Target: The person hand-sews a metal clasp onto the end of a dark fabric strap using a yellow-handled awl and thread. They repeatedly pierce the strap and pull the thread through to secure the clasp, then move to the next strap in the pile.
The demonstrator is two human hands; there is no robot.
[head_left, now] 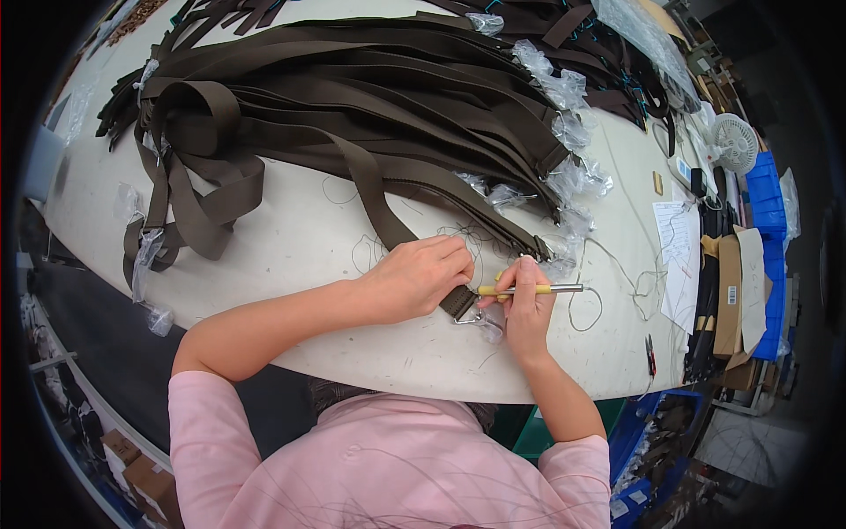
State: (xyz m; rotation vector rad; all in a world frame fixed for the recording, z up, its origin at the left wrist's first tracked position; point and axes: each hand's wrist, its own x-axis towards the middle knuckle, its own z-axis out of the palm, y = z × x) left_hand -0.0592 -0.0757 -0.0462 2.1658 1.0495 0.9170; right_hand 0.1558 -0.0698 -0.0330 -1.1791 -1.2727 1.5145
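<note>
The strap [457,302] is on the white table [370,348], just beyond the person's middle: flat, matt, dark brownish webbing. Its short end pokes out at 5 o'clock from the left hand [430,275], its surface ribbed; a small metal fitting [467,320] sits at its tip, with crumpled clear wrap [493,331] at 4 o'clock. A like band leaves the hand toward 11 o'clock, near the pile [379,79] of similar webbing.

The left hand's fingers are bunched together, pinching the strap from above. The right hand [527,309], at 4 o'clock from it, pinches a slim yellow tool [558,288] with a silvery end at 3 o'clock.

The left hand hides where band and end would meet. Fingers cover the tool's middle; its far tip, against the strap's edge, is hard to make out.
</note>
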